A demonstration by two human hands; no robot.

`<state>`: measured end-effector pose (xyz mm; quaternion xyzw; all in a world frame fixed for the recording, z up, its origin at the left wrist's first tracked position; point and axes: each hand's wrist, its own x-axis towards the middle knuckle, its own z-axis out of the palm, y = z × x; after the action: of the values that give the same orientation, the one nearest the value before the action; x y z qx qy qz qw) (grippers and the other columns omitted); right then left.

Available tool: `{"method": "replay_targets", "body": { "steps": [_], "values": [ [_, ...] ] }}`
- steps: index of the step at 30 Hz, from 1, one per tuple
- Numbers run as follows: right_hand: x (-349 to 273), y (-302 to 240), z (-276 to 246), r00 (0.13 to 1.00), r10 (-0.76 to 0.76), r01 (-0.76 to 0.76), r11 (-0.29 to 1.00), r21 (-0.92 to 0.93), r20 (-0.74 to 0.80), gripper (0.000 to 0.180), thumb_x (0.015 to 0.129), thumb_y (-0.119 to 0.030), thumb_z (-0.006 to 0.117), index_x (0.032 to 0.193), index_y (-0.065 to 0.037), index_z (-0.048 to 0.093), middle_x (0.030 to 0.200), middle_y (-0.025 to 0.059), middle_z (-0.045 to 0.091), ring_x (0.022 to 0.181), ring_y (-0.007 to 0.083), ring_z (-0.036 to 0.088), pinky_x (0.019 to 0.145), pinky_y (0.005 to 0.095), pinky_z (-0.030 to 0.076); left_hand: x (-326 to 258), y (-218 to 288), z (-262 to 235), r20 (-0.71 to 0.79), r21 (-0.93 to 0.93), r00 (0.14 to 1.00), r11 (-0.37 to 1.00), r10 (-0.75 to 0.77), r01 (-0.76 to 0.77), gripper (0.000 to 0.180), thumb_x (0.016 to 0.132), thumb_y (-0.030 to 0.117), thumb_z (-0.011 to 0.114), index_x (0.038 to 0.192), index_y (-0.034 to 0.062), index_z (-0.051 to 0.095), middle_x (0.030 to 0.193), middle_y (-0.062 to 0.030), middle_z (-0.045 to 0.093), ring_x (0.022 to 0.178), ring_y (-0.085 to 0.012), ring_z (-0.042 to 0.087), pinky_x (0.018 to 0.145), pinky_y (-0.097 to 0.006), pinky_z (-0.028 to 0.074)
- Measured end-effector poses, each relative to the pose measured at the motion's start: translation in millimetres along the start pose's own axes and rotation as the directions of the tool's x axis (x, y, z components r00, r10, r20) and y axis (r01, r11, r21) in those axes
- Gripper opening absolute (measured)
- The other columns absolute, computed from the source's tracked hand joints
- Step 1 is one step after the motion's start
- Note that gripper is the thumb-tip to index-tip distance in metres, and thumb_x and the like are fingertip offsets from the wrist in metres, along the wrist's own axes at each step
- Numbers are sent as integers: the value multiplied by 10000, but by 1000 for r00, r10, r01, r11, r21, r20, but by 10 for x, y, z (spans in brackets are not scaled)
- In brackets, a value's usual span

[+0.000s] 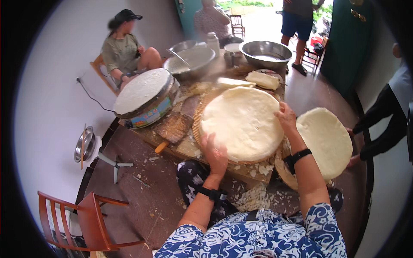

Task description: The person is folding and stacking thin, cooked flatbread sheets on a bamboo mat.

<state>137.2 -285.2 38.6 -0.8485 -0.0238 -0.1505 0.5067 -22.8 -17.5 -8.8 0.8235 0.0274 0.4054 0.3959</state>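
Note:
A stack of large, round, pale flatbreads (241,122) lies on a round woven mat (196,124) on the wooden table in front of me. At its near left edge, my left hand (215,155) rests with the fingers apart, touching the rim. My right hand (286,117) is closed on the right rim, with its fingers bent over the edge. To the left, a round griddle (148,111) bears a white round of the same width. A brown, flat scraper-like board (172,128) with an orange handle lies between griddle and mat.
At right, another person's hands hold a second round stack of flatbreads (325,144). Metal basins (266,53) and a batter bowl with a ladle (189,62) stand at the back. Folded flatbread (263,79) lies behind the mat. A wooden chair (92,219) stands lower left; crumbs litter the floor.

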Motion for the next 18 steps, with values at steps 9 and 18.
{"method": "replay_targets", "body": {
  "steps": [9, 18],
  "values": [
    [123, 103, 114, 999, -6, -4, 973, -229, -42, 371, 739, -191, 604, 1095, -102, 653, 1038, 196, 673, 988, 370, 633, 857, 426, 489, 70, -5, -7, 30, -57, 995, 994, -94, 96, 487, 816, 0, 530, 1301, 1, 482, 1470, -217, 293, 1381, -344, 284, 1133, -414, 246],
    [-57, -23, -84, 1000, -13, 13, 985, -170, 0, 420, 784, -205, 578, 1191, -115, 630, 1081, 181, 665, 1007, 348, 627, 894, 410, 479, 22, 59, 12, 2, -32, 997, 996, -78, 78, 421, 894, 91, 543, 1303, 10, 481, 1475, -243, 282, 1386, -366, 280, 1123, -421, 248]
  ]
}}
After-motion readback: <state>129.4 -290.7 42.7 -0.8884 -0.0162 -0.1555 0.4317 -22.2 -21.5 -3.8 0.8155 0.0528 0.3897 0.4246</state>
